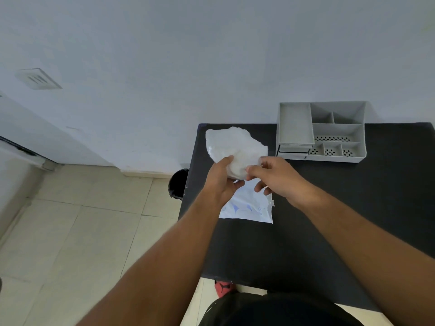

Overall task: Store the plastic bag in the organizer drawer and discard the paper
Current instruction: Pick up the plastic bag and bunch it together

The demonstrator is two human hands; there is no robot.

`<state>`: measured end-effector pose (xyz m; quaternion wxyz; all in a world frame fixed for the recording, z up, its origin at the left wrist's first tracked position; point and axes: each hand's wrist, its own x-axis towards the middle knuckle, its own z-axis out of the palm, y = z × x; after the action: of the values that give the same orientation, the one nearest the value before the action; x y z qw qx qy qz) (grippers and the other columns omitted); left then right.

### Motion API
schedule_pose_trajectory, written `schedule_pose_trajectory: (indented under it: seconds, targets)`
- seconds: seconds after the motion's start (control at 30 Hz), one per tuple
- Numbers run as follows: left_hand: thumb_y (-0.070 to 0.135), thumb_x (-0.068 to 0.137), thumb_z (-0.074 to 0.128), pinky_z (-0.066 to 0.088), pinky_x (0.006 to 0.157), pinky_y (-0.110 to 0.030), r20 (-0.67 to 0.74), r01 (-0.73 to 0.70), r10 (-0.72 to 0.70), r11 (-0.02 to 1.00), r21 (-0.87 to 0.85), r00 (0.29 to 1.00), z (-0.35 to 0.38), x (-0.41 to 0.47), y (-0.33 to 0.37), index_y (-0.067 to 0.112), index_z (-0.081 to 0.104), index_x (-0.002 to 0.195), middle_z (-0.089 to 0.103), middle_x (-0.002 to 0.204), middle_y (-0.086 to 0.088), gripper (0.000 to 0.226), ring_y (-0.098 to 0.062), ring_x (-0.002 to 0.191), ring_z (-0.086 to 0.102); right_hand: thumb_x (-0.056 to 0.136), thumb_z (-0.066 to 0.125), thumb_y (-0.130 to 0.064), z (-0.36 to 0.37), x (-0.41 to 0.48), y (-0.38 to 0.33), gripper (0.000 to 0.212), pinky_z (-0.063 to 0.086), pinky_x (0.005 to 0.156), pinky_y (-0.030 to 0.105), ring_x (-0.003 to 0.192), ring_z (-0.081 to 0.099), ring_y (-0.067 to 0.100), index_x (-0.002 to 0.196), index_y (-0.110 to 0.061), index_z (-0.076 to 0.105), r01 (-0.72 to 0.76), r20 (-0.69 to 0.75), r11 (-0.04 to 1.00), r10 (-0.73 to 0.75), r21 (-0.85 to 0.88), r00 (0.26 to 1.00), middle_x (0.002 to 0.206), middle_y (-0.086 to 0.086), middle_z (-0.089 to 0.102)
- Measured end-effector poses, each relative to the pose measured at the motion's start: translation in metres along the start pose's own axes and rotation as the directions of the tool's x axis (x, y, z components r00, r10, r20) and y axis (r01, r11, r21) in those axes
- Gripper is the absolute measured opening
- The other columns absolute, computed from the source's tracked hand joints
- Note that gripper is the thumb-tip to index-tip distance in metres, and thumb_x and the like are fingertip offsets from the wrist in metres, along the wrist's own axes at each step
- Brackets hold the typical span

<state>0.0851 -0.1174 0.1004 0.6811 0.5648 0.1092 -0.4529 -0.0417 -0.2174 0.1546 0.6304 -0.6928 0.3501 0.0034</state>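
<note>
I hold a crumpled white plastic bag [233,144] above the black table [329,220], near its far left corner. My left hand [222,180] grips the bag's lower left part. My right hand [273,177] pinches its lower right edge with thumb and forefinger. Under my hands a flat white paper [249,209] with blue print lies on the table, partly hidden by my fingers. The grey organizer [339,130] stands at the back right, with its small drawers [294,149] stacked at its lower left, facing me; they look shut.
A black bin [179,184] stands on the tiled floor just left of the table's far left edge. The organizer's top has several open compartments. A wall runs behind the table. A red shoe [223,288] shows under the table's near edge.
</note>
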Motion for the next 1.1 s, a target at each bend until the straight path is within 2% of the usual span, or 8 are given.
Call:
schedule_pose_trajectory:
  seconds: [0.07, 0.23, 0.47, 0.57, 0.73, 0.87, 1.0, 1.1]
  targets:
    - [0.03, 0.098, 0.062, 0.061, 0.072, -0.04, 0.029, 0.027, -0.026, 0.999, -0.018, 0.999, -0.003, -0.001, 0.0, 0.006, 0.057, 0.138, 0.063, 0.135, -0.023, 0.047, -0.035, 0.107, 0.068, 0.091, 0.065, -0.03, 0.002, 0.001, -0.002, 0.022, 0.053, 0.064, 0.028, 0.067, 0.072, 0.012, 0.111, -0.025, 0.072, 0.009, -0.009, 1.0, -0.009, 0.024, 1.0, 0.101, -0.004, 0.073]
    - [0.041, 0.094, 0.07, 0.059, 0.085, -0.045, 0.19, 0.009, -0.014, 1.0, 0.029, 0.982, -0.005, -0.006, 0.002, 0.007, 0.057, 0.14, 0.063, 0.136, -0.022, 0.059, -0.034, 0.114, 0.068, 0.092, 0.066, -0.028, 0.005, -0.001, -0.004, 0.035, 0.055, 0.067, 0.029, 0.075, 0.075, 0.015, 0.127, -0.027, 0.065, 0.034, -0.03, 0.997, -0.032, 0.075, 0.999, 0.106, -0.005, 0.073]
    - [0.008, 0.093, 0.07, 0.06, 0.09, -0.045, 0.265, -0.077, 0.045, 0.991, 0.109, 0.963, -0.006, -0.006, -0.003, 0.008, 0.062, 0.133, 0.07, 0.125, -0.017, 0.041, -0.034, 0.112, 0.07, 0.097, 0.061, -0.022, 0.008, -0.001, -0.002, 0.032, 0.058, 0.068, 0.029, 0.072, 0.076, 0.018, 0.129, -0.028, 0.064, 0.048, -0.076, 0.977, -0.032, 0.21, 0.997, 0.122, -0.01, 0.069]
    - [0.006, 0.091, 0.073, 0.062, 0.085, -0.042, 0.218, -0.057, 0.031, 0.992, 0.113, 0.975, -0.005, -0.003, -0.002, 0.006, 0.058, 0.137, 0.067, 0.13, -0.018, 0.048, -0.037, 0.116, 0.067, 0.095, 0.058, -0.017, 0.01, 0.0, 0.003, 0.038, 0.054, 0.057, 0.024, 0.06, 0.069, 0.016, 0.131, -0.028, 0.063, 0.094, -0.236, 0.967, -0.037, 0.236, 0.971, 0.125, -0.012, 0.067]
    - [0.005, 0.089, 0.075, 0.061, 0.09, -0.047, 0.161, -0.047, 0.031, 0.994, 0.097, 0.987, -0.002, 0.0, 0.0, 0.014, 0.058, 0.132, 0.066, 0.129, -0.014, 0.047, -0.036, 0.116, 0.067, 0.086, 0.071, -0.035, 0.012, 0.004, 0.017, 0.064, 0.051, 0.079, 0.031, 0.1, 0.062, 0.013, 0.142, -0.032, 0.042, 0.112, -0.614, 0.992, -0.125, -0.061, 0.779, 0.123, -0.011, 0.056]
    - [0.005, 0.091, 0.072, 0.063, 0.084, -0.044, 0.193, -0.007, -0.01, 0.996, 0.087, 0.981, -0.003, -0.002, -0.003, 0.015, 0.062, 0.124, 0.069, 0.122, -0.013, 0.036, -0.033, 0.112, 0.068, 0.081, 0.077, -0.049, 0.011, 0.011, 0.028, 0.091, 0.054, 0.095, 0.043, 0.122, 0.057, 0.022, 0.154, -0.029, 0.027, -0.048, -0.427, 0.992, 0.092, 0.113, 0.899, 0.139, -0.003, 0.054]
    - [0.013, 0.09, 0.075, 0.06, 0.091, -0.048, 0.178, 0.004, -0.042, 0.979, 0.206, 0.983, -0.003, 0.0, -0.009, 0.016, 0.059, 0.132, 0.068, 0.127, -0.012, 0.045, -0.034, 0.115, 0.066, 0.083, 0.081, -0.02, 0.012, 0.015, 0.035, 0.051, 0.063, 0.072, 0.036, 0.101, 0.069, 0.022, 0.128, -0.019, 0.058, -0.085, -0.282, 0.907, 0.215, 0.413, 0.935, 0.12, 0.003, 0.068]
    - [0.019, 0.089, 0.078, 0.059, 0.092, -0.048, 0.14, -0.022, -0.019, 0.957, 0.288, 0.99, 0.0, 0.001, -0.013, 0.018, 0.058, 0.133, 0.067, 0.128, -0.01, 0.049, -0.033, 0.116, 0.066, 0.083, 0.079, -0.008, 0.011, 0.017, 0.039, 0.039, 0.06, 0.064, 0.032, 0.093, 0.07, 0.019, 0.116, -0.02, 0.063, -0.048, -0.29, 0.876, 0.209, 0.479, 0.934, 0.11, 0.002, 0.071]
